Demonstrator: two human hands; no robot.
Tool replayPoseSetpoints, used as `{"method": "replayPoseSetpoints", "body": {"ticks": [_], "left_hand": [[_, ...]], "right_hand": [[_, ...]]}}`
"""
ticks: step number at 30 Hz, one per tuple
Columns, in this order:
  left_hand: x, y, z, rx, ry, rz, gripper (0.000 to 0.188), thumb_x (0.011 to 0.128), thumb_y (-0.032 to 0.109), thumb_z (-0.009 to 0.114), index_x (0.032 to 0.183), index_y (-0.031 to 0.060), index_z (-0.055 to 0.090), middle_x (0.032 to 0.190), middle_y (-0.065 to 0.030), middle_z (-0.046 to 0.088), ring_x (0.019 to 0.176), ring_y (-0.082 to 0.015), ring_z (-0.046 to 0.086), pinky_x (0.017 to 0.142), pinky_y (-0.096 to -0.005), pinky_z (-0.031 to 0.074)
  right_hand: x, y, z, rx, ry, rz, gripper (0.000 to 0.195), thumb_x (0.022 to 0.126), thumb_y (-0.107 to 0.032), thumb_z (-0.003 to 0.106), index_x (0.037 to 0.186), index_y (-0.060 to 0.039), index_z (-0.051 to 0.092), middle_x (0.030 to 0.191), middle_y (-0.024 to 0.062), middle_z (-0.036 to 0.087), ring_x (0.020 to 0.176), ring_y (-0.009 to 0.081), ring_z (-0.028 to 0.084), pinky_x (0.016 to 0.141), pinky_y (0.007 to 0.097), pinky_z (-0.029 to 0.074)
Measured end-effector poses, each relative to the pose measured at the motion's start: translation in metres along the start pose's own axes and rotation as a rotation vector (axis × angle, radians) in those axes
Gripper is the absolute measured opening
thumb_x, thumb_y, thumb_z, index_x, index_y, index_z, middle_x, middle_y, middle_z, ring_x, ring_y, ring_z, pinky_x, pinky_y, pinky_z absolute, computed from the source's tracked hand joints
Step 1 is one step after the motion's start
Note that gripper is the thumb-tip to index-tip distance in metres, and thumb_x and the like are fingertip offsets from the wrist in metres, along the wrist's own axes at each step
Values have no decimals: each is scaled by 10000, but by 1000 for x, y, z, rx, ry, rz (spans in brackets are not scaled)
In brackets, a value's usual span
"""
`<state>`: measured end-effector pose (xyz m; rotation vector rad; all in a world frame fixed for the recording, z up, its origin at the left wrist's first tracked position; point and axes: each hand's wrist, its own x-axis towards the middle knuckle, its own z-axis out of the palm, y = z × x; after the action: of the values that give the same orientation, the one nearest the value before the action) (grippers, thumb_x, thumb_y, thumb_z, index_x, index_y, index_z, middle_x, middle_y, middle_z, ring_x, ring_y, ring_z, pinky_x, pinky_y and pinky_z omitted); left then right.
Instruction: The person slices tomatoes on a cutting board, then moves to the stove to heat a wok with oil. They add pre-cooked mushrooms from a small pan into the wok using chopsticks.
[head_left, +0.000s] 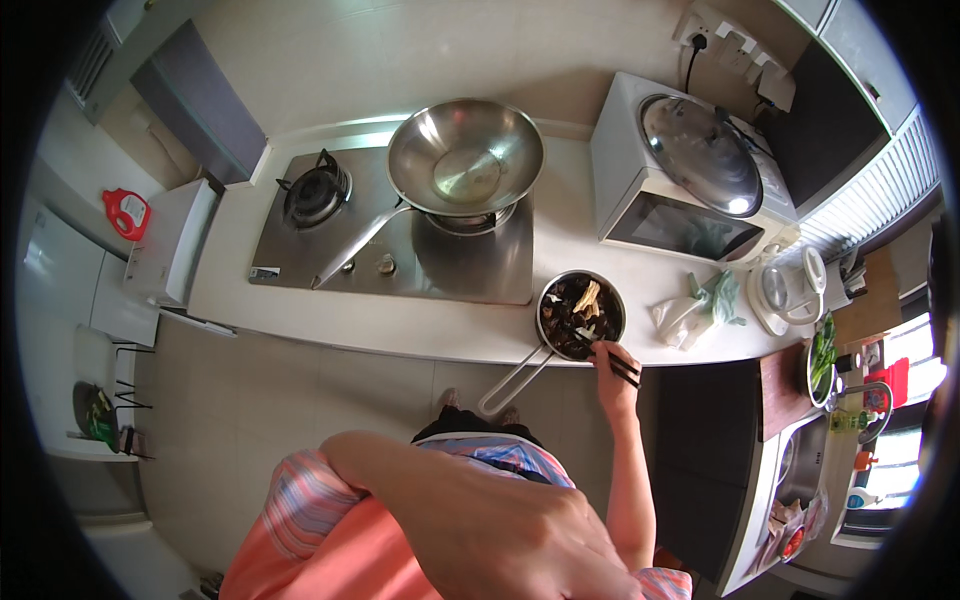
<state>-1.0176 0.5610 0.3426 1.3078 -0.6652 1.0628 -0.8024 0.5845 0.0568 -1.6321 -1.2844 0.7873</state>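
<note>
My right hand (616, 371) holds a pair of dark chopsticks (626, 367), their tips in a steel saucepan (622, 304) at the counter's front edge. Dark, wet-looking food (559, 307) with pale yellowish pieces (588, 298) fills the pan, whose long wire handle (514, 380) juts out over the floor. Close below the camera, my left hand (540, 544) crosses in front of my chest; its fingers are mostly hidden. Left of and beyond the saucepan, a steel wok (465, 157) with a little clear liquid in it rests on the right burner of the gas hob (337, 255).
A white microwave (622, 165) carries a domed lid (697, 154) at the back right. Plastic bags (694, 311) and a glass kettle (787, 289) stand right of the saucepan. Farther right are a bowl of green vegetables (821, 367) and a sink (806, 457). The wok handle points toward the front left.
</note>
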Motion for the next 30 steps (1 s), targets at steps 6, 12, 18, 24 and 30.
{"method": "replayPoseSetpoints", "body": {"ticks": [6, 12, 18, 24, 30], "left_hand": [[5, 12, -14, 172, -49, -147, 187, 885, 155, 579, 1049, 105, 656, 618, -47, 401, 456, -178, 407, 429, -309, 333], [-142, -37, -68, 590, 442, -1160, 364, 895, 46, 538, 1252, -16, 506, 787, -14, 551, 735, -80, 521, 699, -236, 458], [-278, -102, -114, 957, 445, -1447, 488, 880, 246, 617, 1263, -20, 471, 1010, -104, 582, 931, -161, 577, 782, -276, 480], [-285, -129, -123, 119, 745, -1587, 429, 878, 303, 606, 1165, 14, 470, 882, -60, 591, 723, -129, 607, 630, -252, 484], [-288, -138, -133, -299, 854, -1596, 287, 896, 271, 576, 1035, 34, 489, 744, -48, 571, 608, -133, 570, 535, -255, 473]], "right_hand": [[10, -7, -17, 228, 3, 179, 220, 928, -166, 542, 950, 37, 622, 823, 110, 660, 690, 142, 647, 622, 242, 509], [29, -20, -33, 172, -166, 164, 203, 896, -193, 591, 928, 3, 636, 743, 73, 643, 634, 108, 598, 578, 244, 473], [69, -19, -27, -16, -254, -28, 183, 857, -170, 617, 878, 10, 647, 636, 81, 635, 556, 134, 618, 530, 255, 466], [82, -31, -40, 120, -177, 72, 190, 873, -152, 593, 842, 29, 643, 645, 68, 623, 532, 113, 605, 493, 236, 477], [95, -44, 13, 135, -31, 62, 211, 894, -202, 560, 866, -9, 641, 603, 67, 600, 510, 128, 616, 470, 262, 469]]}}
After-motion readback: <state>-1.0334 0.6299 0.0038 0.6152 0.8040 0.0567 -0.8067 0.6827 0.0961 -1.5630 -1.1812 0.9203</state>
